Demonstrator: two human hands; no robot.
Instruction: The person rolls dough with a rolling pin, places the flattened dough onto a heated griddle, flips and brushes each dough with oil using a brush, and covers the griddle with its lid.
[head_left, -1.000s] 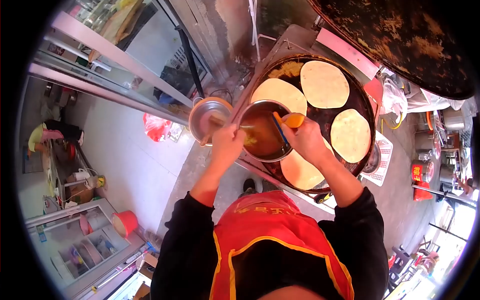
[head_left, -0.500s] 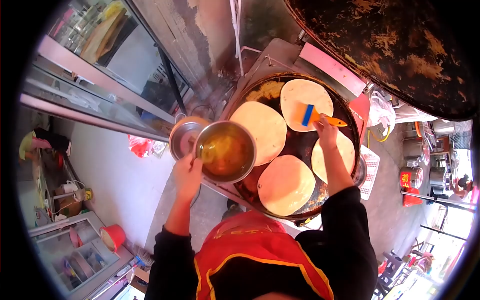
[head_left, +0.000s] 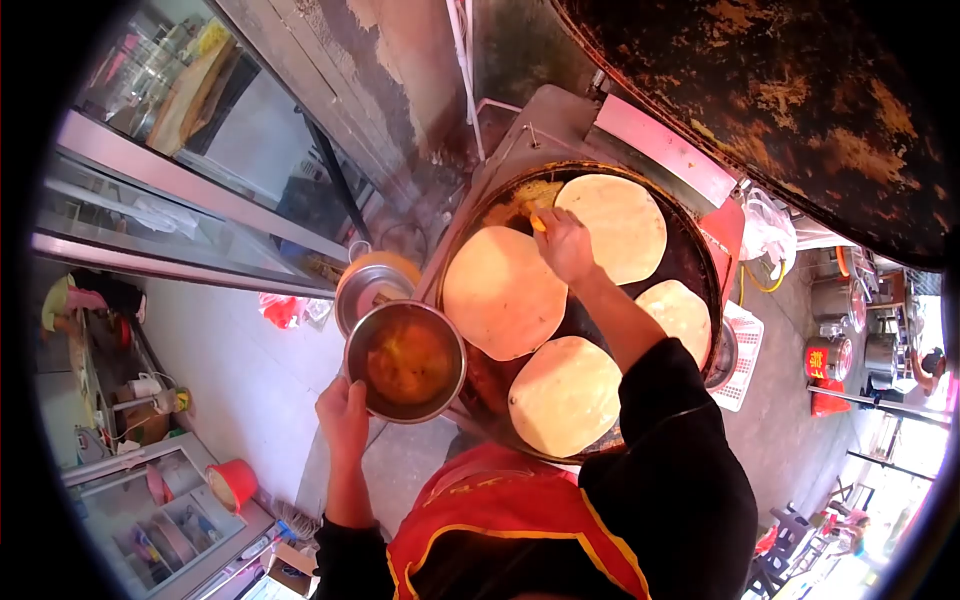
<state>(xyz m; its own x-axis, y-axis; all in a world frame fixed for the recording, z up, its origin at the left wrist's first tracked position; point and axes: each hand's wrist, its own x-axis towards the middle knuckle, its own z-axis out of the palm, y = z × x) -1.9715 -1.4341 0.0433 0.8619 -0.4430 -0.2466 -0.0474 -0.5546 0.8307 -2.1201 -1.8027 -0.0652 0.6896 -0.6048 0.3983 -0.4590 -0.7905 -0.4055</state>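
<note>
My left hand (head_left: 343, 413) grips the rim of a steel bowl (head_left: 408, 365) holding yellowish-brown liquid, held beside the pan's left edge. My right hand (head_left: 566, 246) is closed around the orange handle of a brush (head_left: 539, 224) over the upper left of the round griddle pan (head_left: 578, 325). The brush's head is hard to make out there. Several flatbreads lie in the pan: a large one (head_left: 500, 295) at left, one (head_left: 615, 230) at upper right, one (head_left: 565, 397) at the bottom, and one (head_left: 678, 318) at right, partly behind my forearm.
The pan's large blackened lid (head_left: 780, 90) stands raised at upper right. Behind the bowl is another metal basin (head_left: 372, 283). A white perforated basket (head_left: 740, 360) sits right of the pan. Glass sliding panels (head_left: 200, 190) border the left. A red bucket (head_left: 233, 482) stands at lower left.
My right hand has carried the brush left from the upper-right flatbread to the pan's upper-left edge. My left hand has brought the bowl lower and slightly left. The view has shifted a little.
</note>
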